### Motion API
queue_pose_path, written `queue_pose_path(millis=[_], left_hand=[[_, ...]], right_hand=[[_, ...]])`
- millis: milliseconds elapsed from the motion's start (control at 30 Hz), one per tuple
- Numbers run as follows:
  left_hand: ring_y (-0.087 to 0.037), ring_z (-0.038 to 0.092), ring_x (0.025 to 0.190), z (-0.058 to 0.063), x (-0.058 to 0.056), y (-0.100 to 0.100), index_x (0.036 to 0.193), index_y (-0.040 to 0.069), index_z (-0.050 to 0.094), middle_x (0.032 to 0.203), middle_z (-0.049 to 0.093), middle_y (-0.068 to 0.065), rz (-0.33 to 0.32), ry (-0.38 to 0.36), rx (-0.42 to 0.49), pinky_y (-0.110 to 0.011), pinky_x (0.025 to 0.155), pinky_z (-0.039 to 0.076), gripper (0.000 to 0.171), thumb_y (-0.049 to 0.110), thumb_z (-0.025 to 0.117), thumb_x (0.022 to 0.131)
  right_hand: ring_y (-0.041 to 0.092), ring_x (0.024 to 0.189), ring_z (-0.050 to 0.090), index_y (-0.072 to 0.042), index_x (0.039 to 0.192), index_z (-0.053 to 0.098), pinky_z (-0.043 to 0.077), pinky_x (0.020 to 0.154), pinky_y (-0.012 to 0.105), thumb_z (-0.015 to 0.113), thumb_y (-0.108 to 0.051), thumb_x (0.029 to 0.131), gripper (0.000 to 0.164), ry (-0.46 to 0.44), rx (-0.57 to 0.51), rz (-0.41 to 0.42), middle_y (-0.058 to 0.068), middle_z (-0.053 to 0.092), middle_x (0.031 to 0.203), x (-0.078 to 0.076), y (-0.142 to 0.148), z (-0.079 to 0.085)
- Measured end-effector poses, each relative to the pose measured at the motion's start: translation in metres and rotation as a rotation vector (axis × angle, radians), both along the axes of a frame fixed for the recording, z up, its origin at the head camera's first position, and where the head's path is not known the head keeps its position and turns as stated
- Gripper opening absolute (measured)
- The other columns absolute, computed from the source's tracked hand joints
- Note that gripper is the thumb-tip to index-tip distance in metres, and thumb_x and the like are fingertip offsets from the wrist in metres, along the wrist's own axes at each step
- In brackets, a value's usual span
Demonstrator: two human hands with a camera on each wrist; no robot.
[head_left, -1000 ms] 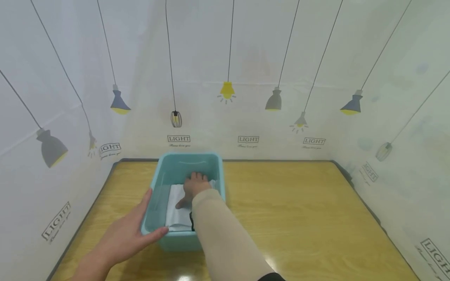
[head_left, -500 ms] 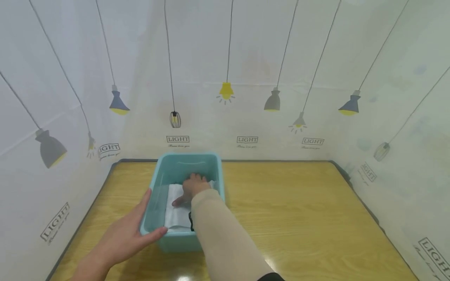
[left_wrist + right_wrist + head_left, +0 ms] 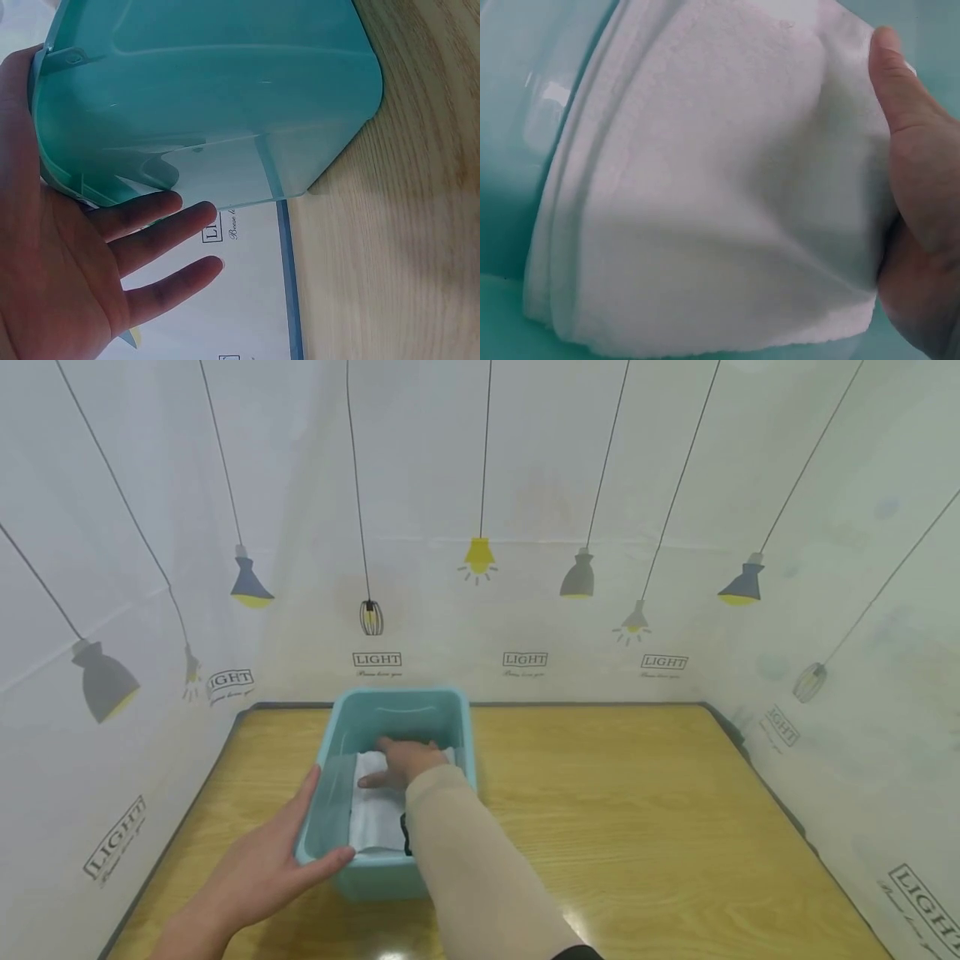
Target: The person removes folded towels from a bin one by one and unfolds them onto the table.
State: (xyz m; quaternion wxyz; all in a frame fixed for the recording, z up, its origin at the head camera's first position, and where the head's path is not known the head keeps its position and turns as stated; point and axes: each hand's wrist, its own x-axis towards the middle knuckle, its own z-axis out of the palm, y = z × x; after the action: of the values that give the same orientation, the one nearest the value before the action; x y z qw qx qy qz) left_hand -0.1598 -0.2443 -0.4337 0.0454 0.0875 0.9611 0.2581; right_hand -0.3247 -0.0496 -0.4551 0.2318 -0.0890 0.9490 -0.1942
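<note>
Bin (image 3: 382, 882): smooth, glossy, partly translucent plastic. Cloth (image 3: 705, 172): matt, fuzzy, soft-looking pile. Worktop (image 3: 637, 810): wood-grained, smooth, glossy where light catches. Sleeve (image 3: 480, 860): matt fabric. Wall sheeting (image 3: 420, 468): smooth, faintly creased.

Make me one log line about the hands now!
left hand: touching blue bin; right hand: inside bin, touching folded white cloth; bin: on table

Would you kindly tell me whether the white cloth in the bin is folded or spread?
Folded: in the right wrist view, the cloth shows stacked layers along one edge.
</note>
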Motion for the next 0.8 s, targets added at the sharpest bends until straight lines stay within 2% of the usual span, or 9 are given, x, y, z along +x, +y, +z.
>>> queue_pose_path(millis=[100,200,333,500,633,800], left_hand=[[-0.038,0.071,0.124,-0.001,0.001,0.001,0.178,0.023,-0.003,0.173,0.039,-0.028,0.001,-0.013,0.006,-0.059,0.088,0.063,0.12,0.077,0.067,0.096],[-0.037,0.071,0.123,-0.001,0.002,0.002,0.178,0.023,-0.003,0.173,0.039,-0.028,0.002,-0.026,0.013,-0.058,0.088,0.063,0.121,0.077,0.067,0.096],[-0.036,0.071,0.121,-0.001,0.002,0.003,0.178,0.023,-0.002,0.173,0.04,-0.029,-0.001,-0.018,0.02,-0.057,0.087,0.063,0.12,0.076,0.067,0.096],[-0.036,0.071,0.122,0.0,0.001,0.004,0.179,0.021,0.0,0.172,0.041,-0.029,-0.009,0.006,0.016,-0.058,0.088,0.063,0.12,0.076,0.067,0.096],[-0.037,0.071,0.121,0.001,-0.001,0.004,0.179,0.02,0.002,0.17,0.044,-0.029,-0.016,0.027,0.018,-0.058,0.087,0.063,0.118,0.074,0.067,0.097],[-0.041,0.071,0.122,0.001,-0.001,0.0,0.179,0.02,0.001,0.17,0.044,-0.03,-0.01,0.028,0.017,-0.059,0.087,0.063,0.117,0.073,0.067,0.097]], right_hand=[[0.036,0.152,0.052,-0.052,0.145,0.056,0.044,0.124,0.063,0.074,-0.067,0.096,0.055,0.052,-0.007,0.034,-0.007,0.054,0.166,0.001,0.001,-0.001],[0.028,0.143,0.061,-0.048,0.143,0.058,0.048,0.123,0.057,0.069,-0.064,0.1,0.047,0.117,0.007,0.103,-0.009,0.06,0.16,0.0,0.001,-0.001],[0.022,0.145,0.062,-0.046,0.152,0.056,0.049,0.123,0.051,0.064,-0.062,0.105,0.051,0.18,0.017,0.17,-0.013,0.061,0.16,-0.001,0.001,0.002],[0.02,0.142,0.064,-0.042,0.154,0.056,0.052,0.119,0.047,0.061,-0.061,0.107,0.051,0.217,0.014,0.197,-0.012,0.065,0.156,-0.002,0.002,0.009],[0.019,0.143,0.064,-0.039,0.154,0.056,0.052,0.12,0.046,0.061,-0.058,0.108,0.05,0.214,-0.014,0.197,-0.01,0.066,0.156,-0.001,0.002,0.019],[0.021,0.151,0.057,-0.038,0.16,0.052,0.049,0.124,0.049,0.057,-0.057,0.11,0.053,0.195,-0.056,0.184,-0.009,0.06,0.163,0.001,0.001,0.035]])
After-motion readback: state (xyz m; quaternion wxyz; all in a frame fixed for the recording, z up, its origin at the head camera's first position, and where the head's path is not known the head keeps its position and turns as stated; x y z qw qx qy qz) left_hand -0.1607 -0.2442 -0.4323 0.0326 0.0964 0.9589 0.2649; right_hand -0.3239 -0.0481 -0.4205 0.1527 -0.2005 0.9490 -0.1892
